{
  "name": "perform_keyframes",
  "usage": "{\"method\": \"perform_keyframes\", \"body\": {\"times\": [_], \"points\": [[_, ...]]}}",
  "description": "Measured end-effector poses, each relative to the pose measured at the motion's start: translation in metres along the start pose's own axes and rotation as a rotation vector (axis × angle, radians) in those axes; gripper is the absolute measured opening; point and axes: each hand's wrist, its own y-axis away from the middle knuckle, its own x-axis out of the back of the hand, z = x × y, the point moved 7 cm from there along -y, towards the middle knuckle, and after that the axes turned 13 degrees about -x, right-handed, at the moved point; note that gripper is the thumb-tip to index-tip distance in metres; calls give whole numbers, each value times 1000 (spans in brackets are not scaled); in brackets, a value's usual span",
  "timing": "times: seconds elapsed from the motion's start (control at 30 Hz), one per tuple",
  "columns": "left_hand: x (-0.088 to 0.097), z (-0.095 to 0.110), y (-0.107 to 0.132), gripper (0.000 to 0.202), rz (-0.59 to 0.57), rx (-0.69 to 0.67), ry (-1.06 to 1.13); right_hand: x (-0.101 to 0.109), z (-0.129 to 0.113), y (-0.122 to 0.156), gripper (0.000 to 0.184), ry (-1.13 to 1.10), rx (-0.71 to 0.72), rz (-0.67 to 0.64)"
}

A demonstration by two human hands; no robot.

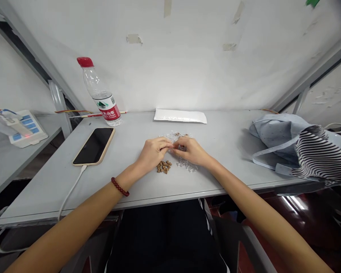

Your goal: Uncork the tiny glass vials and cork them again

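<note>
My left hand [152,153] and my right hand [192,151] meet fingertip to fingertip above the desk, both closed in a pinch. Whatever lies between the fingers is too small to make out. Just below my left hand sits a little heap of brown, kibble-like pieces [164,167]. Small clear plastic pieces [188,165] are scattered under and beside my right hand, with more behind the fingers. A few brown bits show among the plastic at the back. Part of the plastic is hidden by my hands.
On the grey desk [216,178], a phone [94,147] on a charging cable and a water bottle [104,96] stand left. A white flat packet [180,116] lies at the wall. A light-blue fabric bag [281,132] with striped cloth sits right; a power strip [28,129] is far left.
</note>
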Motion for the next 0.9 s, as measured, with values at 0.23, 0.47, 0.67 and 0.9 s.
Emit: {"method": "perform_keyframes", "body": {"times": [0.23, 0.47, 0.67, 0.9], "points": [[0, 12, 0, 28, -113, -158, -76, 0, -1, 1, 15, 3, -4, -2], [6, 5, -2, 36, -225, 73, -89, -1, 4, 0, 9, 20, 6, 41], [15, -7, 1, 30, -67, 250, 46, 0, 4, -1, 7, -19, 1, 41], [13, -9, 1, 19, -241, 249, -4, 28, 20, -3, 9, -165, -161, 211]]}}
